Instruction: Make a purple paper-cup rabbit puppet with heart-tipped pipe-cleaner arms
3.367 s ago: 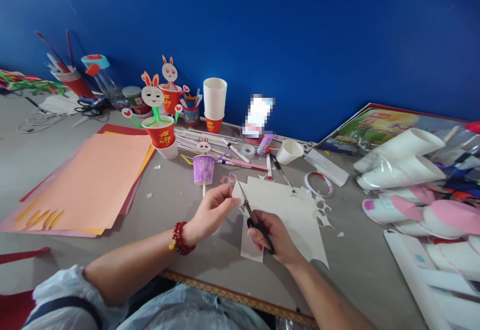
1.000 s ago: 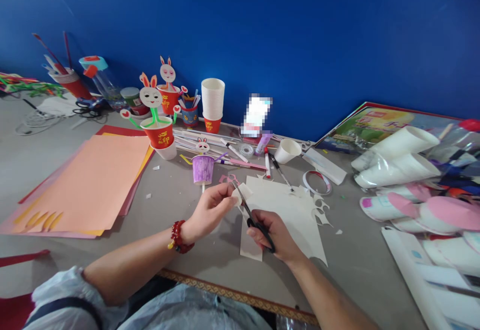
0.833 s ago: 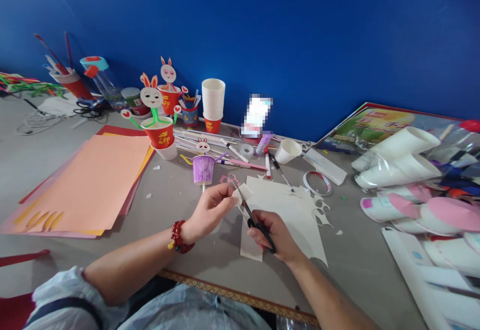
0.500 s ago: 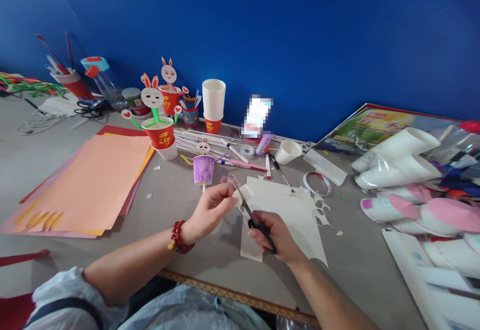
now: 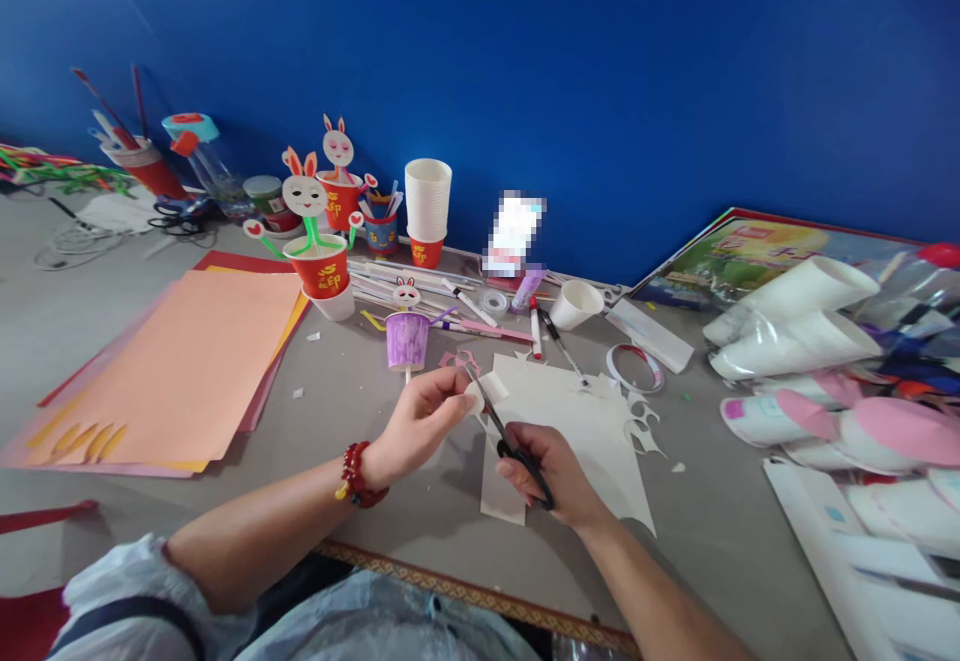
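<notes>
Between the thumb and fingers of my left hand (image 5: 427, 416) is pinched a small piece of white paper (image 5: 493, 387). My right hand (image 5: 555, 471) is closed around the handles of black scissors (image 5: 501, 428). Their blades point up and left and lie against the paper piece, close to my left fingertips. Under the scissors and my right hand rests a larger white paper sheet (image 5: 577, 431), its edges cut away in places. Just beyond my left hand stands a purple-coloured paper cup (image 5: 407, 341) with a small rabbit face on it.
Stacked coloured paper (image 5: 180, 351) lies on the left. Red cups with rabbit figures (image 5: 319, 266), a stack of white cups (image 5: 427, 191) and a phone (image 5: 514, 233) line the wall. Markers (image 5: 535, 327), a tape ring (image 5: 634, 368) and bagged cups (image 5: 795, 331) are beyond and right.
Both hands stay almost in place. The white paper piece and the scissor blades have shifted only very slightly against each other.
</notes>
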A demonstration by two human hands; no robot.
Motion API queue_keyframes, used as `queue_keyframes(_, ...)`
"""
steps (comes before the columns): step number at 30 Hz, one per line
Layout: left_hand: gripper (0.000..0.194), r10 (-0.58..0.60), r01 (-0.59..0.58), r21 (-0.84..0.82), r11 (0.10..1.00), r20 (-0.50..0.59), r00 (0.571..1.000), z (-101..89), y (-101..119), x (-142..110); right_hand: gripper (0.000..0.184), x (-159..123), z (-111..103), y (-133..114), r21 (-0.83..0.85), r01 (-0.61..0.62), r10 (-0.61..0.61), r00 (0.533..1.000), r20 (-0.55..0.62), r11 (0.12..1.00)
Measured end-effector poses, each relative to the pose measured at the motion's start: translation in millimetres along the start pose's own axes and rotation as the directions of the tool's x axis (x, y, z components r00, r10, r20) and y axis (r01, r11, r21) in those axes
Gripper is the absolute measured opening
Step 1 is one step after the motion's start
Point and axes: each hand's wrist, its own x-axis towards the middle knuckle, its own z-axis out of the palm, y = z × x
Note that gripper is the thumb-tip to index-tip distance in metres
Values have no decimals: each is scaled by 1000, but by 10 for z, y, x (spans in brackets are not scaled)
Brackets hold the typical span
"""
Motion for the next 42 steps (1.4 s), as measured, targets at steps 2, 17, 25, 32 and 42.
queue_keyframes(2,32,8,-8,1,1000,4,1000,0,4,0,58,0,-2,-2,4,8,-8,1000,2,1000)
queue_keyframes(17,29,21,-25,127,992,35,999,-17,26,1,61,30,16,3,62,-71,71,997,9,996)
queue_keyframes(25,30,21,-29,160,987,50,999,-22,17,15,59,21,-16,2,27,-31,30,999,18,999)
queue_keyframes(32,28,3,-8,132,991,42,999,-21,18,6,59,13,-6,-8,7,-16,16,1000,-1,1000)
queue_keyframes(42,28,-3,0,113,994,27,1000,-15,24,-11,60,7,-6,9,18,2,-2,1000,-1,1000)
